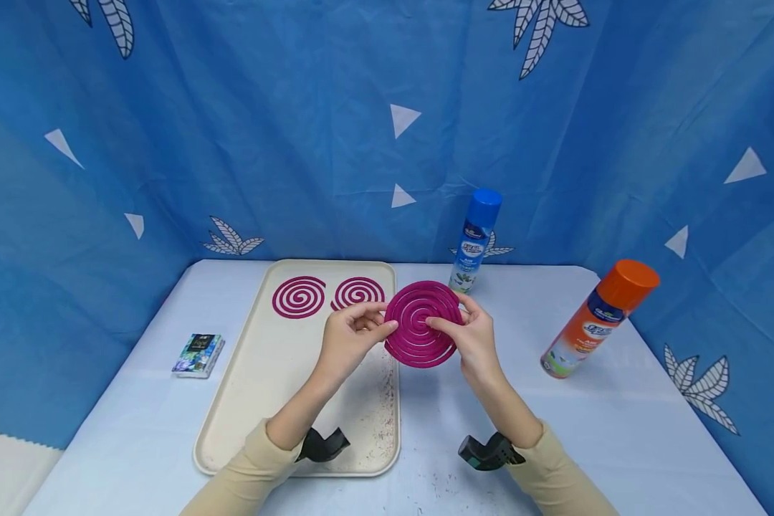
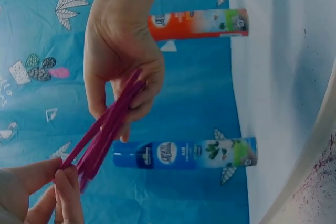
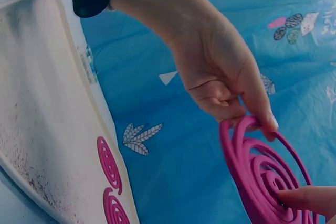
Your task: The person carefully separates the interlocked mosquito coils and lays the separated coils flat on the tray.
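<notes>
Both hands hold a magenta mosquito coil stack [image 1: 419, 347] upright above the tray's right edge. My left hand [image 1: 348, 337] pinches the left rim of a coil between thumb and fingers. On the other side my right hand [image 1: 479, 338] grips the stack, thumb across its front near the centre and fingers behind. In the left wrist view, one coil stands slightly apart from the other layers at the left fingertips. Two single coils lie flat at the tray's far end, a left one [image 1: 299, 297] and a right one [image 1: 359, 289], partly covered by my left hand.
A cream tray [image 1: 264, 401] with magenta crumbs lies on the white table. Left of it is a small patterned box [image 1: 198, 355]. A blue spray can [image 1: 474, 240] stands at the back, an orange one [image 1: 596, 319] at the right. Blue curtains [image 1: 284, 129] surround the table.
</notes>
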Motion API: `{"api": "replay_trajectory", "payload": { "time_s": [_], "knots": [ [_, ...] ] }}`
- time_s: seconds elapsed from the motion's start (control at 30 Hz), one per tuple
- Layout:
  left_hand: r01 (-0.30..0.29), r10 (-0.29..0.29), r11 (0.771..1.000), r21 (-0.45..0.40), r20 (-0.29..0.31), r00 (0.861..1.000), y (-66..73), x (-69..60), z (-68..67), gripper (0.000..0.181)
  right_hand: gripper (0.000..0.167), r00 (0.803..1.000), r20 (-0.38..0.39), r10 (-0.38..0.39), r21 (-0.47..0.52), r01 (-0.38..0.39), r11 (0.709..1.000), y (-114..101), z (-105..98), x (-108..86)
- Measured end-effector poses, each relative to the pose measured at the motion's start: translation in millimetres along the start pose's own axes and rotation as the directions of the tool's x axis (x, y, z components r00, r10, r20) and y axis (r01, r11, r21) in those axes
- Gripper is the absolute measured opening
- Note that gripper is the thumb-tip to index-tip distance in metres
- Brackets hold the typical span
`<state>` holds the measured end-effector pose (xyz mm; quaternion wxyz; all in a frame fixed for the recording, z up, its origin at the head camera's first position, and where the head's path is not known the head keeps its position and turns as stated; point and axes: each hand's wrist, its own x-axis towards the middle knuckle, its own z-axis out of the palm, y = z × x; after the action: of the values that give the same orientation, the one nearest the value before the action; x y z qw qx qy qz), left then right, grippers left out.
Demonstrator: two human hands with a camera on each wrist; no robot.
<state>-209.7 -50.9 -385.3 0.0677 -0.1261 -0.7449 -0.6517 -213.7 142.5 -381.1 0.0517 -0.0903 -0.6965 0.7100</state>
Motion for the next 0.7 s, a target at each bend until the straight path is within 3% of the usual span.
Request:
{"api": "replay_trajectory", "payload": {
  "time_s": [0.1,0.2,0.37,0.57,0.7],
  "knots": [
    [0.014,-0.014,1.0,-0.019,-0.022,1.0,-1.2,0.7,-0.9,0.03,0.059,0.999,0.032,0.025,0.027,-0.026,0.999,-2,-2,0.6],
    [0.056,-0.062,0.994,-0.095,-0.055,0.997,-3.5,3.8,-2.3,0.029,0.053,0.994,0.106,0.034,0.099,-0.044,0.994,-6,-5,0.3],
    [0.118,-0.14,0.972,-0.203,-0.097,0.985,-7.2,8.2,-5.0,0.029,0.045,0.977,0.212,-0.011,0.203,-0.033,0.979,-14,-13,0.4],
    [0.099,-0.127,0.972,-0.214,-0.123,0.984,-7.4,10.1,-8.4,0.028,0.042,0.974,0.225,-0.031,0.013,0.029,0.999,-14,-19,6.3],
    [0.124,-0.155,0.966,-0.226,-0.125,0.98,-7.1,12.8,-10.9,0.027,0.043,0.962,0.274,-0.023,0.023,0.017,1.0,-15,-23,10.3]
  ]
}}
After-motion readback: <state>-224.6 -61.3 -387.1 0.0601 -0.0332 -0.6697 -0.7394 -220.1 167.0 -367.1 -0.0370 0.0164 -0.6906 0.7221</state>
